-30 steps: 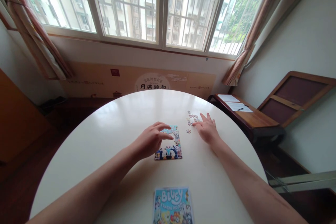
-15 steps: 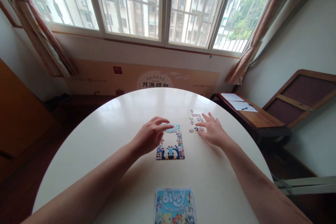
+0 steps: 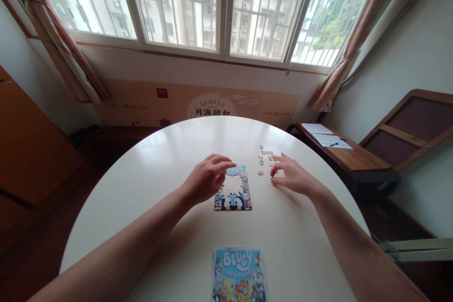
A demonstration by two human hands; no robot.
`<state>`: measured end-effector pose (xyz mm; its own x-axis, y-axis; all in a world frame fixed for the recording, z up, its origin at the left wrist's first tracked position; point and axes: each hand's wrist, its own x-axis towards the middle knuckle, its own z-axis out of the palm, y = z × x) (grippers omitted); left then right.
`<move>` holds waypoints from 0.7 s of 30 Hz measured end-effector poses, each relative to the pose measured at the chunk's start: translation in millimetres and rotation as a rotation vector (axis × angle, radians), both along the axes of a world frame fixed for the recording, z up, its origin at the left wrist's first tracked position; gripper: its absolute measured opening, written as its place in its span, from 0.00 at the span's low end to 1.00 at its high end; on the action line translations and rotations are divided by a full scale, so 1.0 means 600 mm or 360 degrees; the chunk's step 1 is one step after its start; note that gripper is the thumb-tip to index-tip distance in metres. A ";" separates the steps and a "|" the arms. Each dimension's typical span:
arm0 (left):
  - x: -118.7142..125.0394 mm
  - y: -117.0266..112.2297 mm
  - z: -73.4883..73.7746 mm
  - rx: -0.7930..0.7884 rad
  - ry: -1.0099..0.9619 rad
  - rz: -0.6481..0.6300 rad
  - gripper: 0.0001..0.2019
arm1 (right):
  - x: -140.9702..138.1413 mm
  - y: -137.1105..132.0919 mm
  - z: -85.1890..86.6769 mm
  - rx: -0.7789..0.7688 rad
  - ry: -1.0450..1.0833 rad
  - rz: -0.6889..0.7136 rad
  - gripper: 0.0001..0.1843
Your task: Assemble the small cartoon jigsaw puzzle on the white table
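A partly assembled jigsaw puzzle [image 3: 232, 204] lies on the white round table, with a bare gap in its middle and a blue cartoon dog face along its near edge. Over its upper left part hovers my left hand [image 3: 208, 177], fingers loosely stretched and holding nothing. To the right, my right hand [image 3: 292, 175] pinches a small dark puzzle piece [image 3: 272, 178] between thumb and fingertip, at or just above the tabletop. Loose puzzle pieces [image 3: 261, 162] are scattered beside that hand, some partly hidden behind its fingers.
A Bluey picture sheet [image 3: 239, 276] lies at the near side of the round table [image 3: 141, 255]. Beyond the table's right edge stands a low wooden bench [image 3: 339, 155] with papers [image 3: 331, 141] and a pen. Windows and a printed panel [image 3: 141, 104] are behind.
My right hand has gone from spread fingers over the loose pieces to a pinch on the dark puzzle piece. The left hand stays over the puzzle. The view has shifted slightly.
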<state>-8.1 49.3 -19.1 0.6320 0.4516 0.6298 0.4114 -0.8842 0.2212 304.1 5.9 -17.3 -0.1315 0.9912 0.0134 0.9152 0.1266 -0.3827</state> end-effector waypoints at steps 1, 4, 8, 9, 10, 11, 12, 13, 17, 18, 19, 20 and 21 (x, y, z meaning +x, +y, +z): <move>0.000 -0.001 0.001 -0.0004 -0.0003 -0.0001 0.19 | 0.001 -0.003 0.005 0.0007 0.0063 0.0047 0.03; 0.000 -0.004 0.003 -0.0014 -0.0032 0.0014 0.18 | -0.005 -0.016 0.027 0.0061 0.0351 0.0235 0.04; 0.005 -0.013 0.009 -0.0125 -0.0132 -0.0002 0.13 | -0.047 -0.032 0.046 0.0191 0.0866 0.0415 0.10; 0.008 -0.016 0.010 -0.0192 -0.0157 -0.0037 0.12 | -0.062 -0.035 0.044 0.0194 0.1026 0.0405 0.11; 0.010 -0.019 0.012 -0.0273 -0.0181 -0.0084 0.10 | -0.079 -0.037 0.040 0.0176 0.1201 0.0383 0.11; 0.013 -0.021 0.013 -0.0368 -0.0205 -0.0139 0.09 | -0.095 -0.039 0.033 0.0131 0.1362 0.0377 0.11; 0.015 -0.024 0.015 -0.0469 -0.0231 -0.0195 0.08 | -0.111 -0.041 0.026 0.0072 0.1490 0.0380 0.11; 0.018 -0.025 0.016 -0.0572 -0.0261 -0.0248 0.08 | -0.125 -0.043 0.018 0.0021 0.1600 0.0370 0.12; 0.022 -0.029 0.022 -0.0960 -0.0407 -0.0309 0.05 | -0.159 -0.047 0.000 -0.0078 0.1888 0.0244 0.13; 0.022 -0.029 0.024 -0.1054 -0.0439 -0.0289 0.05 | -0.163 -0.048 -0.001 -0.0088 0.1933 0.0211 0.14; 0.022 -0.029 0.025 -0.1151 -0.0469 -0.0265 0.06 | -0.165 -0.049 -0.002 -0.0103 0.1968 0.0188 0.14; 0.022 -0.028 0.027 -0.1251 -0.0494 -0.0245 0.06 | -0.167 -0.050 -0.002 -0.0123 0.1992 0.0174 0.15; 0.022 -0.027 0.028 -0.1357 -0.0513 -0.0233 0.07 | -0.168 -0.050 -0.002 -0.0145 0.2007 0.0169 0.15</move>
